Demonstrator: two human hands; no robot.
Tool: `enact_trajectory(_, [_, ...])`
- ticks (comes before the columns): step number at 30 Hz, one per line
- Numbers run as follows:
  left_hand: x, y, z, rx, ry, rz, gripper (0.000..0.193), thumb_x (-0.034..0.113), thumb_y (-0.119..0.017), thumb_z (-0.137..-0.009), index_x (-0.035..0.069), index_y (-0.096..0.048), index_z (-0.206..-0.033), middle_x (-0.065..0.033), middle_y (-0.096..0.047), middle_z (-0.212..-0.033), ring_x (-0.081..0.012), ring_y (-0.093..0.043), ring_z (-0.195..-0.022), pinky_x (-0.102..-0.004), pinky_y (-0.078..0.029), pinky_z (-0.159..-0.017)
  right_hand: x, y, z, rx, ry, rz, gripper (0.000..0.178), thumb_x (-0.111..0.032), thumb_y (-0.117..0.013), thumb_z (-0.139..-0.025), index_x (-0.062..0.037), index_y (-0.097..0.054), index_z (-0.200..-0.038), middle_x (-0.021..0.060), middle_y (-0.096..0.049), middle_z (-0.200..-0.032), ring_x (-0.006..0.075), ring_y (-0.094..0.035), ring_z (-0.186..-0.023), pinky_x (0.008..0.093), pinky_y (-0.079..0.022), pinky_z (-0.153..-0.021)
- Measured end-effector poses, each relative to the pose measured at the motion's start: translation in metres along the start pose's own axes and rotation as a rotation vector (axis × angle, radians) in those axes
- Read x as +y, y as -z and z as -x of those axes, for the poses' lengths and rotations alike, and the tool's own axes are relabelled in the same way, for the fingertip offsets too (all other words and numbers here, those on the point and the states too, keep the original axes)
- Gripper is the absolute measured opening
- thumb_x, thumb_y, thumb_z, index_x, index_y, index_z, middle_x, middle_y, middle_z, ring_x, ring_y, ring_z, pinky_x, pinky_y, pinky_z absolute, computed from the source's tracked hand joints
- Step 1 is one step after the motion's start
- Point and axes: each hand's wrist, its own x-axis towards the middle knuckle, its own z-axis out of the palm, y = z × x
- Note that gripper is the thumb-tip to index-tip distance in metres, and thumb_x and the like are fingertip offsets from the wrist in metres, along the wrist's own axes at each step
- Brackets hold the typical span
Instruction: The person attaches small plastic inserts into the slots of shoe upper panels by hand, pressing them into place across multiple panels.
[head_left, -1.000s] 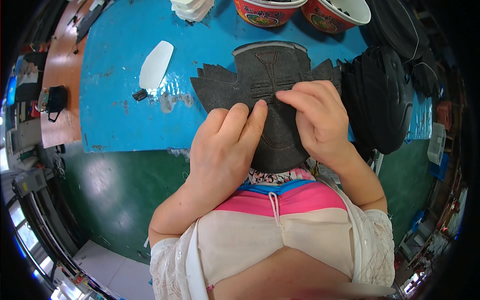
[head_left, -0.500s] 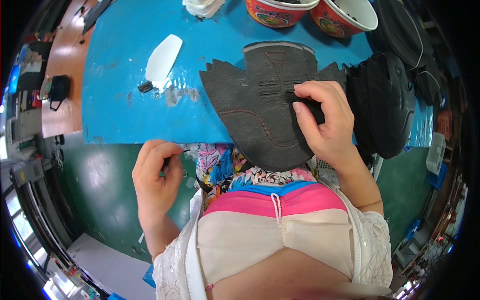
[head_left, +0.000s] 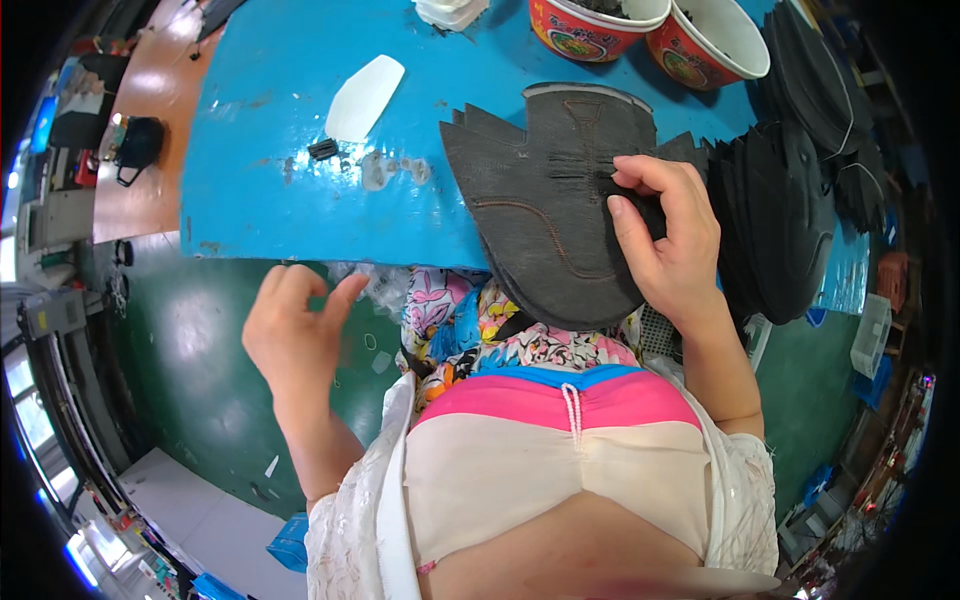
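Note:
A stack of black shoe-upper pieces (head_left: 540,215) with brown stitching and rows of slits hangs partly over the near edge of the blue table. My right hand (head_left: 675,235) rests over its right side, index finger and thumb curled toward each other by the slits. Something dark lies between those fingertips, too hidden to name. Off the table's front edge, above the green floor, my left hand (head_left: 300,325) has its thumb apart from its bent fingers, with nothing visible in it.
A white cut piece (head_left: 365,100) and a small black ribbed scrap (head_left: 323,150) lie on the blue table (head_left: 250,200). Two red-and-white tubs (head_left: 705,50) with dark bits stand at the back. Bundled black pieces (head_left: 775,220) are piled at the right. Clear plastic (head_left: 380,290) hangs by the front edge.
My left hand has moved slightly left, and its thumb and fingers have parted; the small dark bit at its fingertips no longer shows. My right hand stays over the shoe-upper pieces. The view has shifted.

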Motion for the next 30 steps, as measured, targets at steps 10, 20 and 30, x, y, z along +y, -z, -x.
enact_trajectory(10, [-0.133,-0.072,0.08,-0.433,0.321,-0.435,0.045,0.018,-0.075,-0.08,0.007,-0.06,-0.121,-0.0105,-0.061,-0.086,-0.0256,-0.061,-0.083,-0.0394,-0.048,-0.071,-0.001,0.003,0.001,-0.05,-0.016,0.046,0.028,0.005,-0.066,-0.079,-0.0021,-0.064,-0.106,0.0098,-0.065,-0.096,0.0227,-0.061,-0.088,0.0312,-0.049,-0.078])
enact_trajectory(20, [-0.026,-0.013,0.014,-0.649,-0.059,1.574,0.048,0.027,-0.053,-0.098,-0.002,-0.051,-0.136,-0.0041,-0.054,-0.095,-0.0125,-0.048,-0.077,-0.025,-0.04,-0.062,-0.003,0.006,-0.003,0.011,0.048,0.061,0.028,0.005,-0.069,-0.076,-0.0036,-0.066,-0.102,0.0096,-0.066,-0.094,0.0248,-0.061,-0.087,0.0329,-0.048,-0.077])
enact_trajectory(30, [0.107,-0.045,-0.01,-0.589,0.032,2.131,0.044,0.003,-0.05,-0.097,0.001,-0.045,-0.141,-0.0157,-0.056,-0.131,-0.0267,-0.052,-0.121,-0.0408,-0.04,-0.105,-0.047,0.002,0.005,0.01,-0.042,-0.398,0.029,0.004,-0.076,-0.071,-0.0049,-0.066,-0.097,0.0073,-0.068,-0.09,0.0222,-0.064,-0.079,0.0305,-0.049,-0.07])
